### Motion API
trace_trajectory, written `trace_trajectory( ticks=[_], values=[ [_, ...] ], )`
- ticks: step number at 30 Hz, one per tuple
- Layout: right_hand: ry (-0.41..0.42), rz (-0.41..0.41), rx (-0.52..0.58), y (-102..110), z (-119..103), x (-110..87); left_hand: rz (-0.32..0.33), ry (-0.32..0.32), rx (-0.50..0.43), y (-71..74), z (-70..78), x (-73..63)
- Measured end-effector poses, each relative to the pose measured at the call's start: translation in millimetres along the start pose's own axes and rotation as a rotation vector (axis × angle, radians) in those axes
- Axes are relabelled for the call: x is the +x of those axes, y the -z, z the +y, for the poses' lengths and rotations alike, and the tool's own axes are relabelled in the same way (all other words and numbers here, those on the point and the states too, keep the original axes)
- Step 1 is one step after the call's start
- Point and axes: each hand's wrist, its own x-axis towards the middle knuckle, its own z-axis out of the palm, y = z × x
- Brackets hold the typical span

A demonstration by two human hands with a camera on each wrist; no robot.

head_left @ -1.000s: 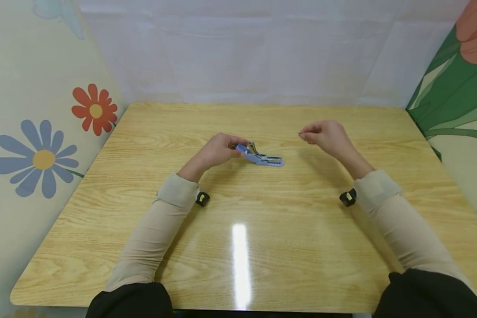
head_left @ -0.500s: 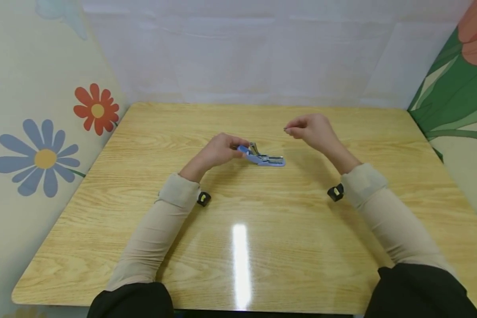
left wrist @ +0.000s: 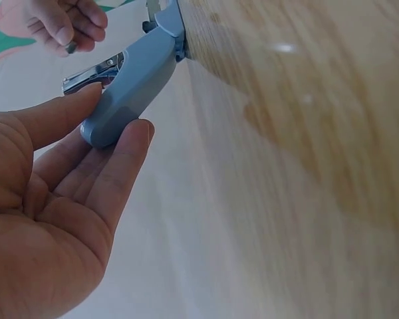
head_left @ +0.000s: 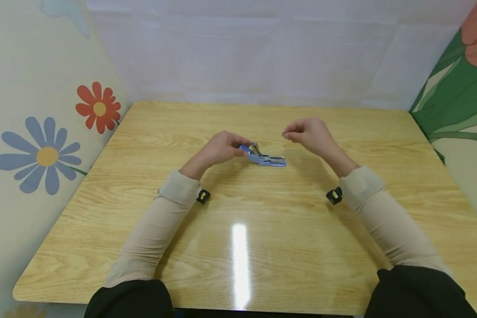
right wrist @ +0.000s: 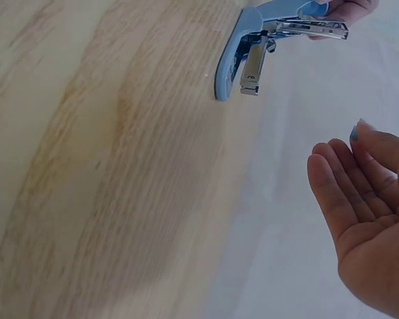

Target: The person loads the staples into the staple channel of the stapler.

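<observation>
A blue stapler [head_left: 273,163] is spread wide near the middle of the table, its metal magazine and inner metal arm [right wrist: 254,66] exposed. My left hand [head_left: 222,148] pinches the raised handle end between thumb and fingers, while the stapler's base reaches down to the tabletop. Off to the right and a little higher, my right hand [head_left: 312,134] holds a tiny piece [right wrist: 354,133] between thumb and index finger. It looks dark in the left wrist view and bluish in the right wrist view; its kind I cannot tell. A gap separates it from the stapler.
The wood-grain table [head_left: 286,247] carries a bright light reflection toward its front. A white sheet [head_left: 262,57] hangs behind the far edge. Painted flower walls border the left and right sides. A small black wrist device [head_left: 203,196] sits at each cuff.
My right hand has moved left, closer to the stapler, still pinching the tiny piece, then dipped slightly. The left hand and the spread stapler have stayed nearly in place.
</observation>
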Motion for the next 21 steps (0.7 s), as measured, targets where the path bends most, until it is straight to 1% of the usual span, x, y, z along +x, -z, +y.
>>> trace_trajectory(
  ticks=[7, 10, 17, 21],
  values=[
    [-0.013, -0.019, 0.021, -5, 4, 0.5, 0.001, 0.015, -0.005, -0.7, 0.0, -0.8],
    [-0.01, -0.028, 0.009, -8, 4, 0.4, 0.001, 0.019, -0.012, -0.9, -0.5, -1.6],
    [0.027, -0.04, -0.053, -15, 5, -0.1, 0.004, 0.015, -0.01, -1.1, -2.5, -1.1],
    [0.032, -0.063, -0.053, -17, 7, 0.3, 0.009, 0.02, -0.003, -0.8, -3.3, -0.6]
  ],
)
